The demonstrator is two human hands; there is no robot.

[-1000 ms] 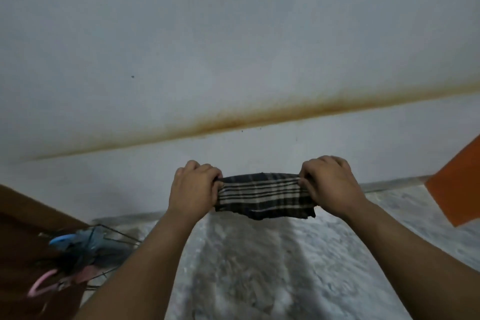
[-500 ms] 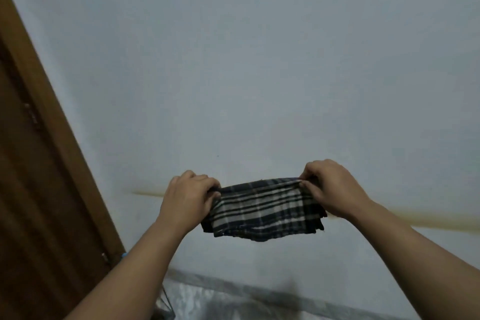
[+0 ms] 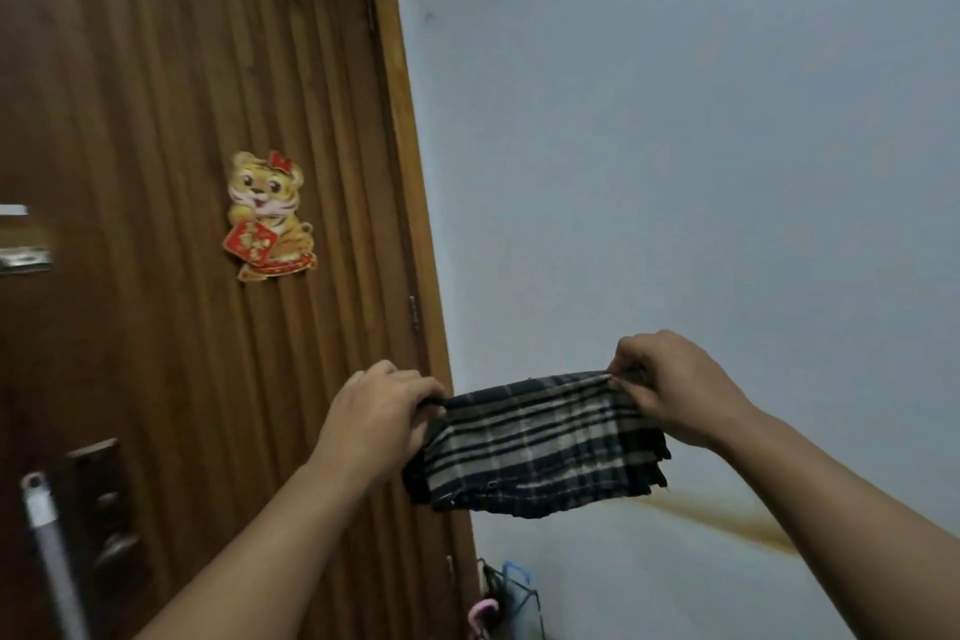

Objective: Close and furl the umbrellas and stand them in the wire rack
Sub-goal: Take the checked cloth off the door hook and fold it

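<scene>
A folded dark plaid umbrella (image 3: 535, 447) hangs level between my two hands at chest height. My left hand (image 3: 379, 416) grips its left end with curled fingers. My right hand (image 3: 670, 385) pinches the fabric at its right end. Low down, between my forearms, the wire rack (image 3: 519, 598) stands by the wall, holding an umbrella with a pink hooked handle (image 3: 480, 613) and something blue.
A brown ribbed wooden door (image 3: 182, 276) with a tiger sticker (image 3: 267, 216) fills the left half. A pale wall (image 3: 675, 146) with a brown stain line is on the right. A white pole (image 3: 49, 551) leans at the lower left.
The view has swung up and to the left, bringing the door into sight and dropping the floor out. Both hands keep their hold on the plaid umbrella, whose fabric hangs looser.
</scene>
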